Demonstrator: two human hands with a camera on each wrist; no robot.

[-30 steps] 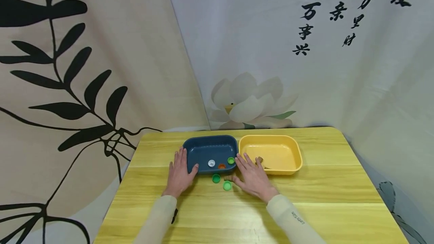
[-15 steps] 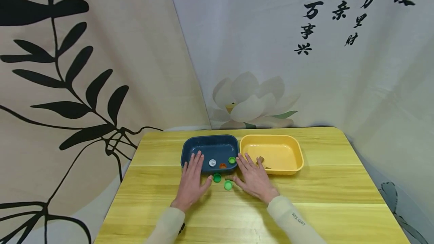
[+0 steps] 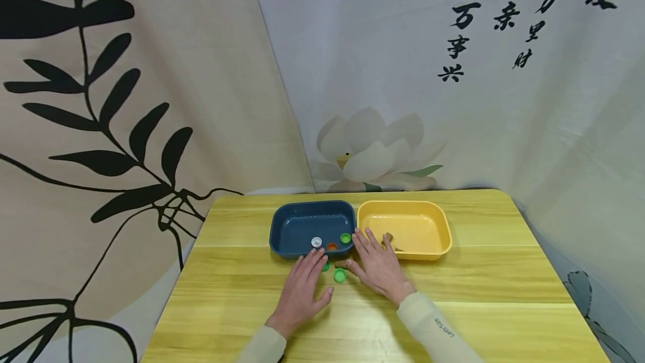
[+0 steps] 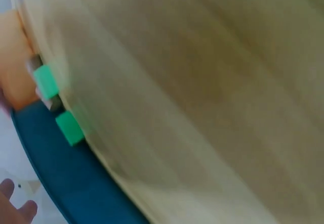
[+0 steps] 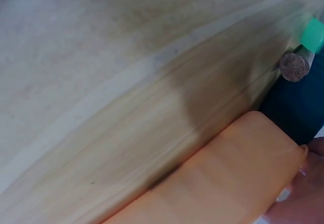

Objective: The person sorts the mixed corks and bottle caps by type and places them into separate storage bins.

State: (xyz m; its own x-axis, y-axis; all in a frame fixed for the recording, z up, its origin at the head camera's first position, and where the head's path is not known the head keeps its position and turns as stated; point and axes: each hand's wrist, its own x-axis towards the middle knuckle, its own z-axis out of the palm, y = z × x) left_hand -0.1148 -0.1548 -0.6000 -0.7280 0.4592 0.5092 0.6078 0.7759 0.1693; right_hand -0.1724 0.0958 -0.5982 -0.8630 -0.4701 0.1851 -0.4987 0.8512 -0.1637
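My left hand hovers low at the front edge of the blue tray, fingers stretched forward and holding nothing. Its fingertips partly cover a green bottle cap on the table. A second, lighter green cap lies just to its right. My right hand rests at the near left corner of the yellow tray, fingers extended towards the seam between both trays. By its thumb lies a brown cylinder, its round end showing in the right wrist view. Whether the right fingers press the rim is unclear.
Inside the blue tray are a white cap, an orange cap and a green cap. Brown pieces lie in the yellow tray, partly hidden by my right hand. A printed cloth hangs behind the wooden table.
My left hand has left the blue tray's left side and moved right and nearer, to the tray's front by the green caps. My right hand stays in place.
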